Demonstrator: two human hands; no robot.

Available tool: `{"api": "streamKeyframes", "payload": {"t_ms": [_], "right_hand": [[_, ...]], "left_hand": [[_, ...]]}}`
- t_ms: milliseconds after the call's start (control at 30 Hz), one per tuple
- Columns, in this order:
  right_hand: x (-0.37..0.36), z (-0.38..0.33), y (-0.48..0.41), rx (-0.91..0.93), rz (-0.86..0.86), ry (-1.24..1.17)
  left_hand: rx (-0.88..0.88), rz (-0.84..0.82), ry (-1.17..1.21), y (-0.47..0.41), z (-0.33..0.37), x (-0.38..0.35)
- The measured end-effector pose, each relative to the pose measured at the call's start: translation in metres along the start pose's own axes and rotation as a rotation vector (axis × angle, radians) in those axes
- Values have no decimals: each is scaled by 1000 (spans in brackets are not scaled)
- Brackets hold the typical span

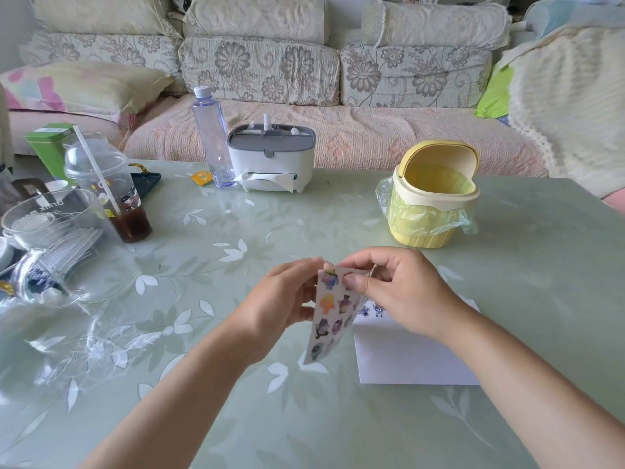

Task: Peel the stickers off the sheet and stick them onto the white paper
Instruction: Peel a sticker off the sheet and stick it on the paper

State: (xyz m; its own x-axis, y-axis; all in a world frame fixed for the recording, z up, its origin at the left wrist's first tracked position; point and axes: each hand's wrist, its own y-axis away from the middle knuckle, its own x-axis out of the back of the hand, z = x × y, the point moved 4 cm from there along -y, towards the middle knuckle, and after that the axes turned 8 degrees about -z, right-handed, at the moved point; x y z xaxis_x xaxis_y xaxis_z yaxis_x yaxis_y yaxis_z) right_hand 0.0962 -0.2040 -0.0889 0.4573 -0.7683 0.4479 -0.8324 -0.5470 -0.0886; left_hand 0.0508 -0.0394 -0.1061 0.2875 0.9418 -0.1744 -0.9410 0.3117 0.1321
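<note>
A sticker sheet (326, 316) with several small cartoon figures hangs upright above the table, between both hands. My left hand (280, 299) grips its left edge near the top. My right hand (399, 289) pinches the sheet's upper right part with thumb and fingers. Whether a sticker is lifted there is hidden by the thumb. The white paper (406, 357) lies flat on the table under my right hand and wrist, with two small blue stickers (371, 311) near its far edge.
A yellow mini bin (434, 198) with a plastic liner stands behind the hands. A tissue box (270, 160) and a water bottle (213, 137) stand at the table's far side. A drink cup with a straw (111, 194), glassware (40, 218) and crumpled plastic crowd the left.
</note>
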Motion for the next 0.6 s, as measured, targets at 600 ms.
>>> {"api": "streamKeyframes", "payload": {"t_ms": [600], "right_hand": [[-2, -21, 13, 442, 434, 666]], "left_hand": [[-68, 176, 38, -4, -5, -4]]}}
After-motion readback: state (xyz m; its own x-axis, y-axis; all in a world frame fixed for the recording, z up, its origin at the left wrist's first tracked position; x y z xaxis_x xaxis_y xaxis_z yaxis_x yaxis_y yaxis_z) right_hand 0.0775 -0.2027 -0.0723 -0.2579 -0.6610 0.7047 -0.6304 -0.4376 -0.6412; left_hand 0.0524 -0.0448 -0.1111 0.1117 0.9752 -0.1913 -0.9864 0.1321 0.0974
